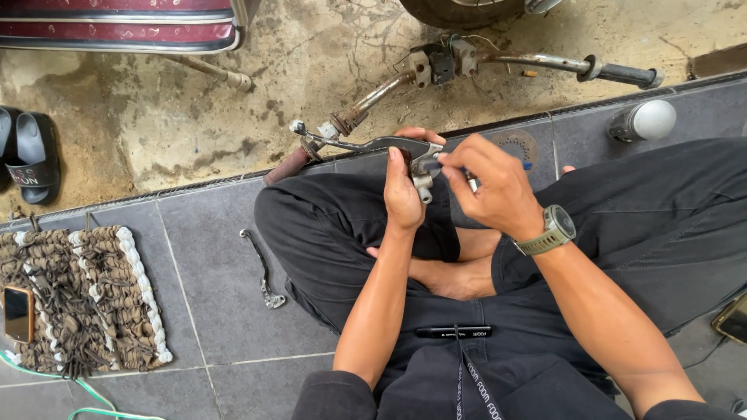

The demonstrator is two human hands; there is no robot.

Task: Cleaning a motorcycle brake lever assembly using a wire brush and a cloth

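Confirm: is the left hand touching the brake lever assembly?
Touching. The head view shows the left hand wrapped around the brake lever assembly, thumb and fingers on its clamp end.

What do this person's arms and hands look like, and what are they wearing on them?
Both forearms are bare, with dark sleeves pushed up near the elbows. The left hand wears nothing. Just behind the right hand sits a wristwatch with a round dark face and an olive-green strap. No gloves on either.

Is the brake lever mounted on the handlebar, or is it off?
Off: the left hand holds the brake lever above the lap, apart from the handlebar on the ground.
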